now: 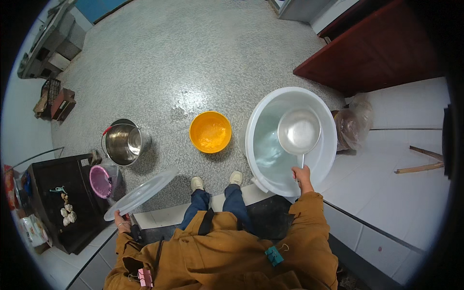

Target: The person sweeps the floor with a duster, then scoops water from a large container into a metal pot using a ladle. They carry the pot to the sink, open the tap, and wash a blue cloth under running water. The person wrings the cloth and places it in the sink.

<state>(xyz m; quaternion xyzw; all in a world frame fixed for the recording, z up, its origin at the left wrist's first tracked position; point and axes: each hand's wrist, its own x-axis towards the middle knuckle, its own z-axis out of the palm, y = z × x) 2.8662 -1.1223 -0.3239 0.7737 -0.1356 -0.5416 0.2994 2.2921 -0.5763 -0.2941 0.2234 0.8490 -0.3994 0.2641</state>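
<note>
My right hand [301, 175] grips the handle of a metal ladle [299, 132], whose round bowl is inside a large white plastic tub [328, 152] of water. Whether the ladle touches the water I cannot tell. In my left hand [122, 222] is the edge of a translucent white plastic lid [145, 192], held tilted at my left side. Between the two hands, beyond my feet, a yellow bucket [210, 132] with liquid in it stands on the floor. A stainless steel bucket [124, 144] with a red grip on its bail handle stands farther left.
A pink-rimmed bin [101, 182] stands beside a dark cabinet [69, 206] at left, where garlic bulbs [68, 214] hang or lie. Clear plastic bags [351, 125] sit behind the tub near a dark red door [373, 50]. The speckled floor [185, 54] has a wet patch near the yellow bucket.
</note>
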